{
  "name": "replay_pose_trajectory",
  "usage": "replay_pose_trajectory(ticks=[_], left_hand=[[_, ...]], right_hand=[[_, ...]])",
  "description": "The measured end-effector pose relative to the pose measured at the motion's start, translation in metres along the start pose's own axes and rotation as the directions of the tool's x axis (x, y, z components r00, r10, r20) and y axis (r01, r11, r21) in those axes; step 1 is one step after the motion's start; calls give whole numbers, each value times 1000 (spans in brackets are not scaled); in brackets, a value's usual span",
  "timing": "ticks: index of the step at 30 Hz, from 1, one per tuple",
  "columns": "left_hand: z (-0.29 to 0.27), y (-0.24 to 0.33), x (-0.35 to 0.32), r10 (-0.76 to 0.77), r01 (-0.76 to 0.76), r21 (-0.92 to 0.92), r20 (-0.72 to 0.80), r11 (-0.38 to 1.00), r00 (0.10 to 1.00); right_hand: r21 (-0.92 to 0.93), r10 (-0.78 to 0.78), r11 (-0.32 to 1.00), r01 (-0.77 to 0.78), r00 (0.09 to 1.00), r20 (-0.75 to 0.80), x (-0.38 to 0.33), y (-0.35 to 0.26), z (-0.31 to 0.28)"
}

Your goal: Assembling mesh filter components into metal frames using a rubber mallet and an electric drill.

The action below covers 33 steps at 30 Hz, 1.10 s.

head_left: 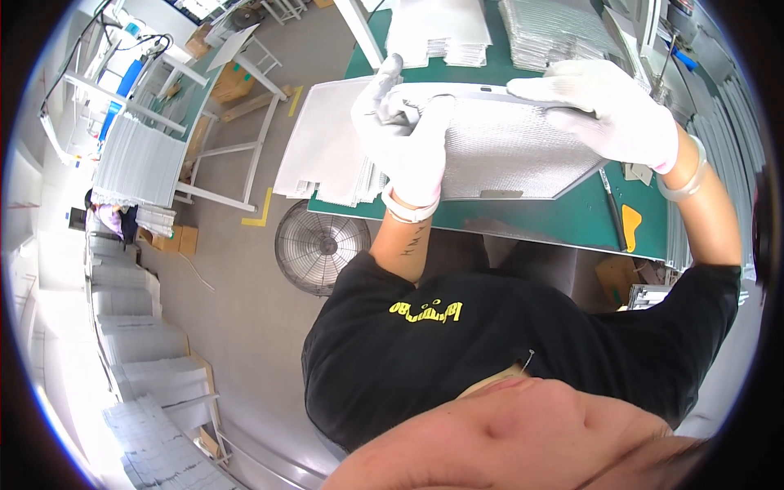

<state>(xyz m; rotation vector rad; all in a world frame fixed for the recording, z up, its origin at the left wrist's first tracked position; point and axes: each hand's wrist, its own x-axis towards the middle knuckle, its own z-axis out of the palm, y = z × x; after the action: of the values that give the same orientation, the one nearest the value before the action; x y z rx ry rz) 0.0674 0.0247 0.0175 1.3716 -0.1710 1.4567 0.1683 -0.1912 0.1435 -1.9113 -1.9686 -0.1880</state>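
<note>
Both of my hands wear white gloves. A silver, finely textured mesh panel in a thin metal frame is tilted up over the green table, its long upper edge away from me. At its far left corner my left hand is closed on the frame, the index finger pointing up and the other fingers curled. My right hand grips the upper edge toward the right, its fingers stretched along the frame and the thumb against the mesh. Behind the panel and left hand lies a stack of pale flat sheets.
On the green tabletop lie a yellow scraper and a black-handled knife. More stacks of silver panels stand at the far side. A round floor fan is left of the table. Upright panels line the right.
</note>
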Motion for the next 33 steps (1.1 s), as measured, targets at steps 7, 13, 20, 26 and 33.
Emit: replay_pose_trajectory(ticks=[7,13,20,26,33], left_hand=[[-7,-16,-10,-54,52,110,19,993,998],[-9,-21,-9,138,-150,255,65,955,988],[-16,-17,-9,127,-170,397,134,902,983],[-24,-18,-7,169,-225,456,162,861,972],[-31,-18,-4,41,-62,189,112,980,993]], right_hand=[[-7,-100,995,100,993,-65,-4,13,6],[-12,86,996,-85,993,77,-1,4,-4],[-32,20,999,-20,1000,8,0,6,2],[0,33,999,-33,999,43,1,0,0],[-88,-38,995,38,999,-2,-4,0,6]])
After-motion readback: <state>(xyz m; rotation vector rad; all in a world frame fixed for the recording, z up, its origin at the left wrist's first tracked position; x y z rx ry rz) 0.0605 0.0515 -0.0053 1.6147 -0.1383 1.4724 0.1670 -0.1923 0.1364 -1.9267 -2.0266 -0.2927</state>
